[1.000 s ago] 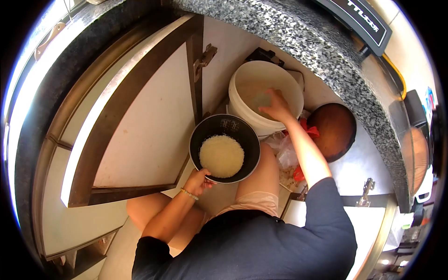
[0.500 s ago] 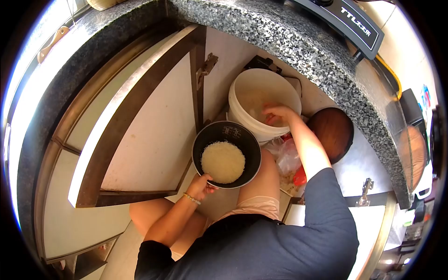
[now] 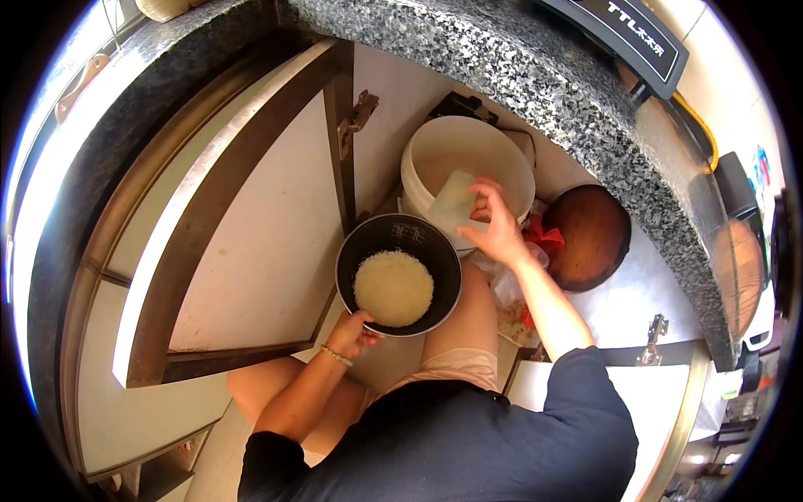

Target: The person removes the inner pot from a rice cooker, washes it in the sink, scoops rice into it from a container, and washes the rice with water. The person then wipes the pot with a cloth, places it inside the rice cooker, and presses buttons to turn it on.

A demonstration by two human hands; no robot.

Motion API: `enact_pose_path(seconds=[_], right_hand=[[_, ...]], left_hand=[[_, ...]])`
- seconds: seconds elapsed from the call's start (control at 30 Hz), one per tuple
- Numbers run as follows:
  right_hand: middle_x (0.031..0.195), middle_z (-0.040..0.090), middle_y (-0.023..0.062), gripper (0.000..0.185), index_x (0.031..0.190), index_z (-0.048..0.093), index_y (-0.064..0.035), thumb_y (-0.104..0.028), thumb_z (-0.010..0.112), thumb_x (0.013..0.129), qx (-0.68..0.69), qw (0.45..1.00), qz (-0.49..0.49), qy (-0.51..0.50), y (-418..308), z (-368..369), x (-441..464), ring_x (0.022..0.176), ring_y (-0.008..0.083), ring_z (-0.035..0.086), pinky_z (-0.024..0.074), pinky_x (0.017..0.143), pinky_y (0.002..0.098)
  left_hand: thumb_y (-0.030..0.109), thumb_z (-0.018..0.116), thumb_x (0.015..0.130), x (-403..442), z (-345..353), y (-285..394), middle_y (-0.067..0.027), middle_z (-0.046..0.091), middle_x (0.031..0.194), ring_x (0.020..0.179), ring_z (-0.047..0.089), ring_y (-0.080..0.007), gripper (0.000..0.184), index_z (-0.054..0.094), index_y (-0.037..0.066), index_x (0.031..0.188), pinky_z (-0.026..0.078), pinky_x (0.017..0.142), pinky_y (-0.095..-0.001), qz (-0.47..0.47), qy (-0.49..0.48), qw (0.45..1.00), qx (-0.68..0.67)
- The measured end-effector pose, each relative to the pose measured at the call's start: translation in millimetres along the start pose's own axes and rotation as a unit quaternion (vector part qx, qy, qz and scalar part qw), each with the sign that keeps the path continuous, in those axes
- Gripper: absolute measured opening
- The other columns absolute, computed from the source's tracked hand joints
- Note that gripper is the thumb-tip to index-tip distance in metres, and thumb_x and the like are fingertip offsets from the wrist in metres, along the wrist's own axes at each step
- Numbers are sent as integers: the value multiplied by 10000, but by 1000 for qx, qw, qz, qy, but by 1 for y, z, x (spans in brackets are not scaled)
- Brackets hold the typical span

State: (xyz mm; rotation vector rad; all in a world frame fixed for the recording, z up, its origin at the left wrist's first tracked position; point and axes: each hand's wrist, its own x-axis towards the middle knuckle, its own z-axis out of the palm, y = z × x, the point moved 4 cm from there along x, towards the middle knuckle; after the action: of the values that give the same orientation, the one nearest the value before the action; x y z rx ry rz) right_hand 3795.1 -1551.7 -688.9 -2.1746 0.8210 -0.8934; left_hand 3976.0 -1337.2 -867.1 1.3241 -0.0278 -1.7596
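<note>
My left hand [image 3: 354,335] is closed on the near rim of a dark rice cooker inner pot [image 3: 350,266], which is held over my legs. White rice [image 3: 393,289] covers the pot's bottom. Over the near rim of a white bucket [image 3: 416,163], my right hand [image 3: 495,226] grips a pale translucent cup [image 3: 454,199] between thumb and fingers. The cup is tilted, and I cannot tell whether anything is in it. The bucket stands inside the cabinet, just beyond the pot.
An open cabinet door [image 3: 255,226] stands at the left. A speckled granite counter edge [image 3: 502,63] curves overhead. Right of the bucket lie a round brown wooden board [image 3: 588,238] and a red plastic bag [image 3: 544,236]. Above right sits a black TTL appliance [image 3: 627,33].
My right hand has risen out of the bucket toward its near rim, bringing the cup into sight. My left hand and the pot stay nearly in place as the view shifts slightly.
</note>
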Motion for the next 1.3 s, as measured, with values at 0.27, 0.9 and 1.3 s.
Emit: enact_pose_path(seconds=[0.27, 0.9, 1.3], right_hand=[[1285, 343, 154, 605, 1092, 453, -63, -30, 742, 561, -102, 987, -122, 22, -27, 26, -35, 1017, 300, 499, 455, 813, 348], [774, 589, 53, 367, 1084, 479, -29, -70, 629, 752, -163, 966, 188, 70, 94, -8, 19, 676, 129, 550, 440, 613, 244], [1270, 394, 172, 345, 1007, 586, -74, -250, 597, 711, -197, 884, -146, -397, -212, 20, -47, 838, 282, 556, 433, 784, 437]], left_hand=[[76, 434, 773, -2, -1, 1, -169, 579, 700, 495, 584, -228, 240, 482, -74, 953, 446, 342, -254, 21, -2, 1000, -2], [71, 460, 759, -22, -11, 3, -134, 593, 719, 501, 581, -209, 270, 490, -25, 1010, 448, 364, -262, -2, 21, 1000, 12], [28, 446, 775, -228, 62, 36, -155, 574, 642, 451, 571, -236, 213, 463, -55, 970, 438, 336, -271, -107, 75, 991, -44]])
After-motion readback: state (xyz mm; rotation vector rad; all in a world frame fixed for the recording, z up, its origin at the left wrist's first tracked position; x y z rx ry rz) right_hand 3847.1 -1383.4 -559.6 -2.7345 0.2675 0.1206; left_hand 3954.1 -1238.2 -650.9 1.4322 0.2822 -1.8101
